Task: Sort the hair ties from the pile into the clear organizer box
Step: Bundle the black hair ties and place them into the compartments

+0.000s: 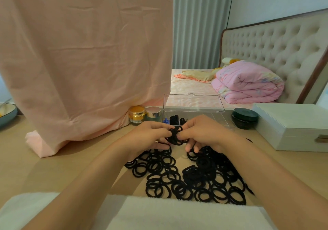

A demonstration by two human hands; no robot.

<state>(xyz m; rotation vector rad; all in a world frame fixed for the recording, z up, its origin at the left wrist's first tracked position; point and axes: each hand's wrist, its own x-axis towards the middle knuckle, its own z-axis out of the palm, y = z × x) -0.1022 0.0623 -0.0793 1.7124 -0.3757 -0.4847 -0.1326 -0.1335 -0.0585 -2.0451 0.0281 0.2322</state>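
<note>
— Bunch of black fabric hair ties (pixel 175 135), where is it?

— Pinched between both hands, held above the tan wooden surface (pixel 53 162), just in front of the clear plastic organizer box (pixel 218 119). The left hand (pixel 149 134) has its fingers curled shut on the bunch from one side; the right hand (pixel 202 132) closes on it from the other, its lower fingers touching the pile.

— And the pile?

— Loose black hair ties (pixel 188 178) spread on the surface beneath the wrists, reaching a white towel (pixel 159 212) at the near edge.

— Anything in the box?

— Its lid (pixel 193 103) stands open. Dark ties and something blue (pixel 166 120) sit in the left compartments; which compartment exactly, I cannot tell.

— Around it?

— Gold-lidded jars (pixel 144 114) on the left by a hanging pink cloth (pixel 85 52), a dark round jar (pixel 245 118) and a white rectangular case (pixel 291 126) on the right.
</note>
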